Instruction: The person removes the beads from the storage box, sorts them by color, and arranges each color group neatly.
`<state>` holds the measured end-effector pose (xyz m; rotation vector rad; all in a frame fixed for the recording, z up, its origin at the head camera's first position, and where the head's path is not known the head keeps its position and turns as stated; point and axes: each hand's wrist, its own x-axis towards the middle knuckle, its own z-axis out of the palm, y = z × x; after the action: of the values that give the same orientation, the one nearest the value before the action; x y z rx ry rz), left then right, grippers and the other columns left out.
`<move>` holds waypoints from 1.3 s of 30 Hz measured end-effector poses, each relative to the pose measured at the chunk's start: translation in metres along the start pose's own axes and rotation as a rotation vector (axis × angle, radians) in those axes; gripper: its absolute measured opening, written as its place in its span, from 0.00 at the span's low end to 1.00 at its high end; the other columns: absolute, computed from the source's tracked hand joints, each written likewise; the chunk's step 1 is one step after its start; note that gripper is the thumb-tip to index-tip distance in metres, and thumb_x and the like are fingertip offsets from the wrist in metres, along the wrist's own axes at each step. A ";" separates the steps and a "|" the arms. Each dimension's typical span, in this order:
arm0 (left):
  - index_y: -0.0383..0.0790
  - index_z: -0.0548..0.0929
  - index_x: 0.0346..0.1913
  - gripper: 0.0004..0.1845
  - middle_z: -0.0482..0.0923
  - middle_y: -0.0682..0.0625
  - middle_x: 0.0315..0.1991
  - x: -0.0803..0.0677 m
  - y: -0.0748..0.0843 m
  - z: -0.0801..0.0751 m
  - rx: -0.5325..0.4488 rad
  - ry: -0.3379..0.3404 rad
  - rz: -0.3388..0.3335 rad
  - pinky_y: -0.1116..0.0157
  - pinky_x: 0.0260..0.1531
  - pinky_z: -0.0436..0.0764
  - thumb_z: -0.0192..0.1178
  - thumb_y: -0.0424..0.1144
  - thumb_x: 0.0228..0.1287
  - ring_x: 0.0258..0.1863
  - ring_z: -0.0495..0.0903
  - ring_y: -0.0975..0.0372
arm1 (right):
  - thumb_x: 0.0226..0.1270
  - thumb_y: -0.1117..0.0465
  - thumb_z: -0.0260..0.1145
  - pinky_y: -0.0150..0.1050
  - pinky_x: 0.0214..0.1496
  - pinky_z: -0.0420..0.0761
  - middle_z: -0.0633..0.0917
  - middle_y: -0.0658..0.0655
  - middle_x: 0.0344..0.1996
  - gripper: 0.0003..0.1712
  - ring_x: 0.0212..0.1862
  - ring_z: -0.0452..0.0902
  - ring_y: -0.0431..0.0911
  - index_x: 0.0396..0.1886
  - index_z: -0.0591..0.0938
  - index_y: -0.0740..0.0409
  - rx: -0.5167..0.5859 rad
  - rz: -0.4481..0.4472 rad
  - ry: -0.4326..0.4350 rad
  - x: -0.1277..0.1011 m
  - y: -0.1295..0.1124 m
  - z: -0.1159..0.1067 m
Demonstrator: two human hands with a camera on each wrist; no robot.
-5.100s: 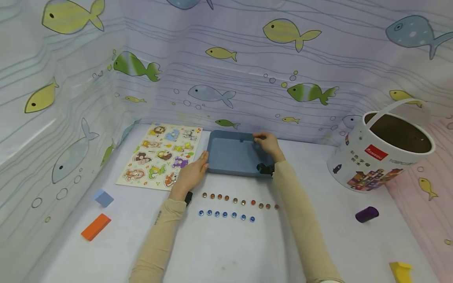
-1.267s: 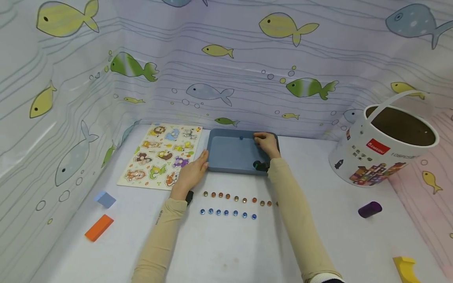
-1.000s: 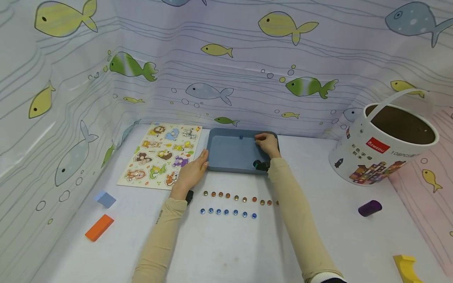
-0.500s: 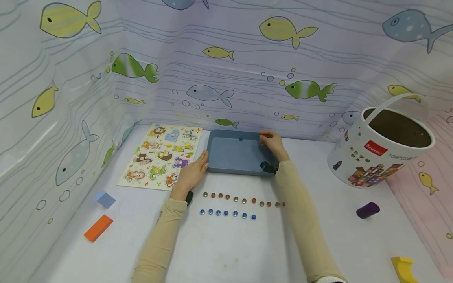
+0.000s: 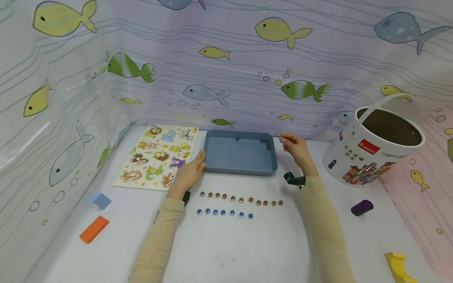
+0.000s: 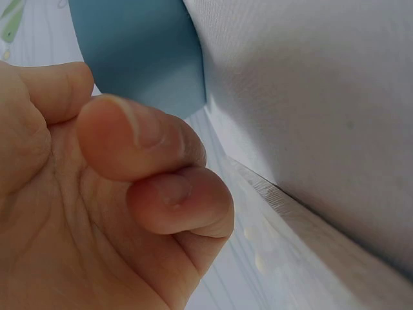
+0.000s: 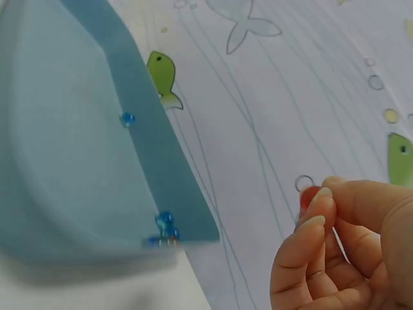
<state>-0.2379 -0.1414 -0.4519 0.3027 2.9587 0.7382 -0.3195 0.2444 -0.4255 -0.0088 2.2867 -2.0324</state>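
My right hand is raised just right of the blue-grey tray. In the right wrist view its thumb and fingertips pinch a small red bead. At the tray's left side rests my left hand, fingers extended along the wall and holding nothing. Inside the tray, a blue bead lies against the back wall, and a few blue and amber beads cluster in the back right corner. On the table in front are a row of orange and amber beads and a row of blue beads.
An animal puzzle board lies left of the tray. A white bucket stands at the right. Around the table are a blue block, an orange block, a purple cylinder and a yellow arched block. A fish-print curtain hangs behind.
My right hand has left the tray's back right corner and moved right, outside the tray, exposing the beads there and the orange row's right end. My left hand has stayed at the tray's side.
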 end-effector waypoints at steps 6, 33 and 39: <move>0.41 0.53 0.76 0.29 0.49 0.48 0.77 -0.001 0.000 -0.001 -0.004 -0.001 -0.003 0.47 0.66 0.69 0.39 0.46 0.79 0.68 0.66 0.44 | 0.73 0.56 0.59 0.23 0.35 0.78 0.82 0.46 0.44 0.19 0.33 0.71 0.34 0.58 0.76 0.59 -0.022 -0.018 -0.060 -0.038 0.016 -0.016; 0.41 0.52 0.76 0.29 0.49 0.48 0.77 0.000 -0.002 0.001 0.003 -0.005 0.001 0.47 0.65 0.70 0.39 0.46 0.79 0.68 0.66 0.44 | 0.69 0.63 0.62 0.29 0.22 0.74 0.83 0.69 0.49 0.18 0.21 0.70 0.37 0.54 0.78 0.69 -0.359 0.076 -0.415 -0.146 0.067 -0.026; 0.41 0.52 0.76 0.28 0.50 0.47 0.77 0.000 0.000 0.000 0.012 -0.003 0.008 0.47 0.65 0.70 0.39 0.46 0.79 0.67 0.67 0.43 | 0.67 0.65 0.64 0.30 0.21 0.74 0.83 0.70 0.48 0.18 0.20 0.70 0.37 0.53 0.79 0.69 -0.350 0.065 -0.388 -0.146 0.067 -0.024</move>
<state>-0.2383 -0.1415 -0.4520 0.3159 2.9613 0.7207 -0.1717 0.2849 -0.4808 -0.3161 2.3095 -1.4227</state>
